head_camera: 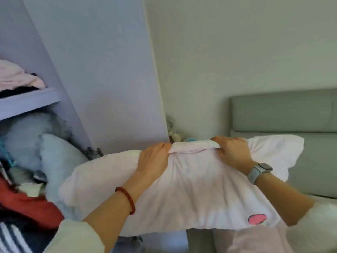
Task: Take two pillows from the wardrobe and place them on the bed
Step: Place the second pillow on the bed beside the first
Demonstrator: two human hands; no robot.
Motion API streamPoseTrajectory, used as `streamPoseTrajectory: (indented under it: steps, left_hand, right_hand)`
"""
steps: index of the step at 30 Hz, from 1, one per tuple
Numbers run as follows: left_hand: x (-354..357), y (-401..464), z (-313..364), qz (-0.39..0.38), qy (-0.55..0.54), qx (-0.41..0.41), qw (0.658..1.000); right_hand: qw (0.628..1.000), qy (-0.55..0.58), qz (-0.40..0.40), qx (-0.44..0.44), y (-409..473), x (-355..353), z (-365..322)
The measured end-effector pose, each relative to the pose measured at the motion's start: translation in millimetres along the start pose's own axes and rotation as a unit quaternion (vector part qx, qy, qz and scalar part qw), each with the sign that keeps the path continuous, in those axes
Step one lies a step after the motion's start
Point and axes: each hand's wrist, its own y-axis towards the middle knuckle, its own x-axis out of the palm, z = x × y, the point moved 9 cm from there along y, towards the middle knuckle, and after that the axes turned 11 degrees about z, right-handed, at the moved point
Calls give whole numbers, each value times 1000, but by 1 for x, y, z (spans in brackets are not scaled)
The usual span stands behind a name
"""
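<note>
A soft pale-pink fabric pillow (191,194) is held up between the wardrobe (102,73) and the grey padded headboard (284,114). Its far edge is gripped by the left hand (155,159) and right hand (231,152), fingers curled around bunched fabric.

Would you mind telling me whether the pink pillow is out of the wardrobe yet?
Out: both hands hold the pillow in the air.

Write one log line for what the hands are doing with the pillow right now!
phase: carrying | left hand: grips pink pillow top edge | right hand: grips same edge | pillow: in air, between wardrobe and bed
</note>
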Motion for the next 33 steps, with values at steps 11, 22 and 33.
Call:
streamPoseTrajectory:
  steps: [11,22,33]
  left_hand:
    - [156,73,192,-34,-290,-17,956]
    - [265,16,400,-310,-435,146,833]
    - [484,-15,411,-479,-271,119,826]
  right_hand:
    - [850,103,106,506,-181,-18,195]
    - [591,179,284,734,-296,-29,286]
    - [400,169,227,872,-451,101,336]
